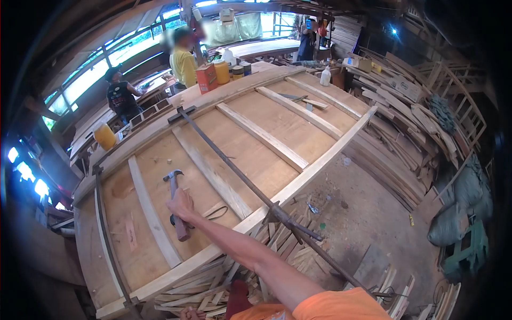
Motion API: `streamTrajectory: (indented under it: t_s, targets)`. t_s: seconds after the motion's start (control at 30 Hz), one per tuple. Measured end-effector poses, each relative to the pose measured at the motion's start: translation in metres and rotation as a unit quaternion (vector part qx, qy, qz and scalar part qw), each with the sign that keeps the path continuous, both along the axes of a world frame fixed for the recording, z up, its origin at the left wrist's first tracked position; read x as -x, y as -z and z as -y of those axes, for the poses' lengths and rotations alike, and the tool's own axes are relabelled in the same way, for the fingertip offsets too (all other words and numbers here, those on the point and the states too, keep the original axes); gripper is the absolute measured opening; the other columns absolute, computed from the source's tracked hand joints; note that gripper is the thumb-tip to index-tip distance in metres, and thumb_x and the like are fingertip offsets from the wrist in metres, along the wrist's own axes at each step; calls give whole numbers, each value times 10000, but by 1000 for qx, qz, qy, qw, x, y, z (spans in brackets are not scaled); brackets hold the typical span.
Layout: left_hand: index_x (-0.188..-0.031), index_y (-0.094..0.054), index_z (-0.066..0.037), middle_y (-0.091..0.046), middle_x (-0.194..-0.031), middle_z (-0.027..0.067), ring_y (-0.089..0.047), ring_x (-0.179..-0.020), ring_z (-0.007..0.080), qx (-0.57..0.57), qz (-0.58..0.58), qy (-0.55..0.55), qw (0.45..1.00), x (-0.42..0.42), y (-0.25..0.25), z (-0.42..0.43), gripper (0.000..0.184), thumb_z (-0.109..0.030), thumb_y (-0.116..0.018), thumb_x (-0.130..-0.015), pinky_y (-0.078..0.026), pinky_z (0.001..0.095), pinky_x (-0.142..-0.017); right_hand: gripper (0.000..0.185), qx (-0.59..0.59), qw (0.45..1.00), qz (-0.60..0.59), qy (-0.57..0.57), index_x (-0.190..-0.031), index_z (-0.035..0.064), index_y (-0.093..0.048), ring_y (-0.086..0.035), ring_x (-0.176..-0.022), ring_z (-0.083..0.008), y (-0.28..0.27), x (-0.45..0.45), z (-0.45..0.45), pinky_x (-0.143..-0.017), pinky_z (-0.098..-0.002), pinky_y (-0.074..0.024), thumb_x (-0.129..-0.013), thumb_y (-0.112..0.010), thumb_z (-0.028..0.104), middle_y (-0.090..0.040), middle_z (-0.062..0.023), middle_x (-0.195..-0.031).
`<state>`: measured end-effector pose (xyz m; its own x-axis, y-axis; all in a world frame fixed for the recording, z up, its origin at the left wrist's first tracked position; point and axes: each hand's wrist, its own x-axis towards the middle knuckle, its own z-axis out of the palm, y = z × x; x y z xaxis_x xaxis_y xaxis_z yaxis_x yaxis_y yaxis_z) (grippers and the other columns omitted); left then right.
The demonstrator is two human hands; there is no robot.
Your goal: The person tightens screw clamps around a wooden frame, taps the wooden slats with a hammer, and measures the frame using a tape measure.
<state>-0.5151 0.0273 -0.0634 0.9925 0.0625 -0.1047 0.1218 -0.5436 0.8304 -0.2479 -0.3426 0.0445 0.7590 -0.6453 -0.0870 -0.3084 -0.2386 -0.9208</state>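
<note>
My right hand [181, 205] reaches over a wooden panel, its fingers wrapped round the handle of a claw hammer [173, 177]. The metal head points away from me, and the handle's thick end [182, 232] comes out below my hand. Only part of my left hand [190, 314] shows at the bottom edge; its fingers look curled, and whatever they hold is hidden. Under the hammer lies the large plywood panel [256, 141] with pale wooden slats [153, 213] across it. A thin dark loop [217, 213] lies beside my right wrist.
Long bar clamps [229, 157] cross the panel, one jutting past its near edge. Scrap wood [200, 300] is heaped below. Jars and a red box [207, 79] stand at the far side. Planks [394, 101] and sacks [458, 200] line the right. Other people [184, 66] are behind.
</note>
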Motion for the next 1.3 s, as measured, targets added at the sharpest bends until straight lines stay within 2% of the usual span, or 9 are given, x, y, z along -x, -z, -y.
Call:
streamTrajectory:
  t_s: [0.2, 0.57, 0.7, 0.9, 1.1, 1.17, 1.2, 1.27, 1.3]
  targets:
    - [-1179, -715, 55, -764, -950, 145, -698, -738, 216, 69, 43, 13, 997, -5, -31, 22, 261, -139, -607, -1042, -564, 358, -679, 290, 24, 999, 17, 14, -984, -98, -724, -737, -984, -487, 15, -16, 3, -852, -525, -607, -810, -705, 133, -732, -341, -1004]
    - [-1283, -659, 56, -762, -1106, 169, -740, -1024, 255, 46, -1, 51, 998, -8, -91, 56, 362, 103, -529, -949, -585, 360, -904, 295, 56, 997, -30, -39, -1094, -45, -740, -711, -1107, -469, 5, -22, 54, -927, -527, -599, -869, -692, 139, -706, -335, -1147]
    - [-1304, -644, 61, -728, -1219, 183, -712, -1129, 269, 71, 45, -7, 996, -1, -98, 69, 359, 108, -556, -959, -568, 363, -985, 391, 103, 994, -12, -27, -1053, -90, -738, -717, -1070, -483, 18, -24, 64, -900, -526, -603, -795, -779, 202, -693, -349, -1159]
    - [-1327, -627, 73, -696, -1289, 191, -683, -1200, 260, 131, 4, -13, 991, -14, -113, 79, 314, 10, -654, -1020, -561, 369, -1024, 355, 164, 986, 22, 13, -1064, -93, -726, -700, -1059, -519, 34, -25, 61, -899, -549, -595, -829, -751, 173, -676, -361, -1150]
    - [-1308, -640, 68, -727, -1204, 195, -725, -1076, 282, 140, -63, -9, 988, -41, -96, 67, 352, -145, -701, -1034, -586, 420, -1007, 316, 224, 973, -49, -11, -1111, -64, -725, -675, -1110, -486, 49, -40, 69, -927, -551, -575, -867, -685, 133, -698, -310, -1106]
    - [-1312, -561, 20, -736, -1026, 143, -716, -850, 172, 210, 26, 41, 977, -52, -51, 52, 289, -164, -579, -1089, -614, 322, -715, 301, 296, 955, -8, 19, -1106, -46, -729, -673, -1070, -461, 51, -41, 62, -887, -549, -568, -870, -669, 129, -701, -291, -1100]
    - [-1312, -561, 20, -736, -1026, 143, -716, -850, 172, 197, 21, 33, 980, -48, -55, 53, 289, -164, -579, -1089, -614, 322, -715, 294, 323, 946, 28, 31, -1102, -37, -731, -672, -1048, -447, 44, -33, 55, -861, -543, -564, -870, -665, 129, -700, -286, -1101]
    - [-1409, -504, 0, -699, -1208, 150, -691, -1013, 197, 265, 6, -121, 957, -43, -68, 66, 381, -222, -560, -1104, -600, 381, -893, 283, 151, 981, 120, -1, -1066, -41, -724, -682, -972, -442, -27, 10, 39, -827, -523, -553, -863, -681, 152, -707, -257, -1038]
    - [-1486, -443, -28, -573, -1429, 173, -599, -1224, 253, 329, -25, -148, 932, -53, -37, 42, 577, -358, -649, -1058, -529, 435, -1047, 300, 96, 986, 134, -22, -1081, -42, -728, -688, -939, -436, -59, 34, 26, -837, -493, -556, -877, -688, 175, -711, -259, -1008]
